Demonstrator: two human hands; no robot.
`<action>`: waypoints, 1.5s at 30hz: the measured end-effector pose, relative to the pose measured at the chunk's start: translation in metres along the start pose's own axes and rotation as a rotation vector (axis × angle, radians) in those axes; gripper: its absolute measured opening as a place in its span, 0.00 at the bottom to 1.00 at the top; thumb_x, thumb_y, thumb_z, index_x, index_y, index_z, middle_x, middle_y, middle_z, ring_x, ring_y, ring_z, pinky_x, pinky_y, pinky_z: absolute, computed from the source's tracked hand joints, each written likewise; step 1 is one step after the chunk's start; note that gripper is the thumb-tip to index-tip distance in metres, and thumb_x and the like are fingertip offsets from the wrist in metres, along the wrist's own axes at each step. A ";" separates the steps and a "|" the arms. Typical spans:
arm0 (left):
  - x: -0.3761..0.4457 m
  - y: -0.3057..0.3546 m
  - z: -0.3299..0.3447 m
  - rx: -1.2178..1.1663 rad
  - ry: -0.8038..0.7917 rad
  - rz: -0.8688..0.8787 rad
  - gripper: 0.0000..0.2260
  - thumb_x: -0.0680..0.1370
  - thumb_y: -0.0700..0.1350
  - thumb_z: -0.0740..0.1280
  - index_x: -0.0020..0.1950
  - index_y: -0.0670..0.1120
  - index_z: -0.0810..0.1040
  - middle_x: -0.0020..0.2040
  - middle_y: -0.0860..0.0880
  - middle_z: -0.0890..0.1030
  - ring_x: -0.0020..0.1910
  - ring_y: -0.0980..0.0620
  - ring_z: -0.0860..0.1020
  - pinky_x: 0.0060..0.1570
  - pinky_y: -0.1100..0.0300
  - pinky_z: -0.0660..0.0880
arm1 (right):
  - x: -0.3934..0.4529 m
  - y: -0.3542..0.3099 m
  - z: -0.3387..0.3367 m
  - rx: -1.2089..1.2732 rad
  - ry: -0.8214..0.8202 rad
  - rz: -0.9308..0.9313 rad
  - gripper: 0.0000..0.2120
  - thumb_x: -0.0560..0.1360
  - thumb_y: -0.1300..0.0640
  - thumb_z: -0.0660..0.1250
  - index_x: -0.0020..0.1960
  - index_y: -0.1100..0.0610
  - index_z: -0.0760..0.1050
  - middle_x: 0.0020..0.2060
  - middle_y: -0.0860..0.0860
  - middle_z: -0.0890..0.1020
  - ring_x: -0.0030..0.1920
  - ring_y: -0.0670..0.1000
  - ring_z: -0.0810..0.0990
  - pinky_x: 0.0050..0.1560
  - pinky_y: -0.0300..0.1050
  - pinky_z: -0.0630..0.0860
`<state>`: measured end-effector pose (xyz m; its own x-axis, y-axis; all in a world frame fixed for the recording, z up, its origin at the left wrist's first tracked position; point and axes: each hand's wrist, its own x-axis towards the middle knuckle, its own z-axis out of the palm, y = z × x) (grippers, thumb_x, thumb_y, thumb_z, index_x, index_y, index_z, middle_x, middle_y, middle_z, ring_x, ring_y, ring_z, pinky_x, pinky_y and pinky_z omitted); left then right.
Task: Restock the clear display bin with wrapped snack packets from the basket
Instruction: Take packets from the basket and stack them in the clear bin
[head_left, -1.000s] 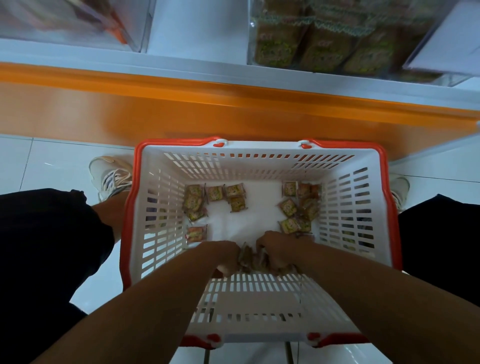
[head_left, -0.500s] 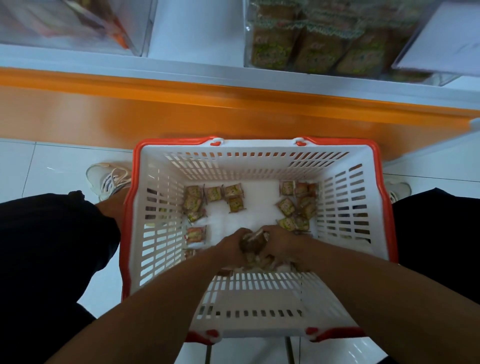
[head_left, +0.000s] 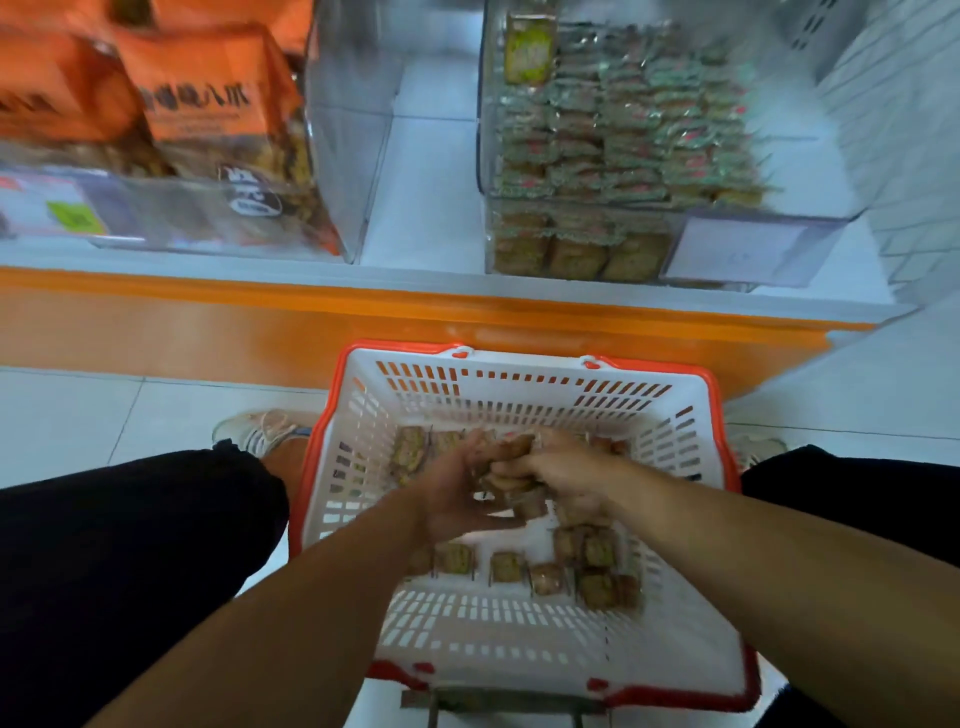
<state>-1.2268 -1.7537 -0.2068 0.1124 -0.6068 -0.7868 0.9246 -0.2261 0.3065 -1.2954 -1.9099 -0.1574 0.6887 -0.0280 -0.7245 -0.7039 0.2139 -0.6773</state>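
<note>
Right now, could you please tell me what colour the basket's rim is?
Red, over white slatted walls; the basket's rim shows best in the head view.

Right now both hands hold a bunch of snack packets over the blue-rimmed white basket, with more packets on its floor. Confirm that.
Not quite: the basket has a red rim, not blue, as the head view shows. The rest stands: the left hand and right hand hold a bunch of snack packets over it, with loose packets on its floor.
</note>
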 end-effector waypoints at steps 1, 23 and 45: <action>-0.007 0.005 0.007 -0.008 -0.041 0.032 0.28 0.80 0.66 0.62 0.69 0.47 0.80 0.71 0.37 0.76 0.68 0.33 0.76 0.64 0.34 0.75 | -0.010 -0.010 0.002 0.073 -0.017 -0.011 0.13 0.74 0.70 0.71 0.58 0.61 0.80 0.45 0.56 0.87 0.43 0.52 0.87 0.37 0.44 0.82; -0.174 0.081 0.190 0.051 -0.365 0.328 0.23 0.62 0.57 0.80 0.53 0.47 0.88 0.57 0.46 0.85 0.53 0.49 0.85 0.54 0.54 0.80 | -0.199 -0.189 0.034 0.635 -0.341 -0.694 0.05 0.70 0.66 0.73 0.44 0.58 0.81 0.37 0.54 0.83 0.39 0.48 0.85 0.39 0.39 0.81; -0.212 0.124 0.168 -0.183 -0.442 0.580 0.18 0.62 0.35 0.84 0.49 0.40 0.86 0.51 0.38 0.85 0.43 0.45 0.87 0.39 0.53 0.85 | -0.173 -0.189 0.015 -0.387 0.461 -1.234 0.19 0.74 0.36 0.69 0.60 0.42 0.79 0.61 0.39 0.79 0.65 0.42 0.77 0.61 0.30 0.71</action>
<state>-1.1974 -1.7805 0.0880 0.4789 -0.8483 -0.2260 0.8117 0.3298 0.4820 -1.2789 -1.9306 0.0976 0.8312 -0.3348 0.4439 0.2624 -0.4677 -0.8441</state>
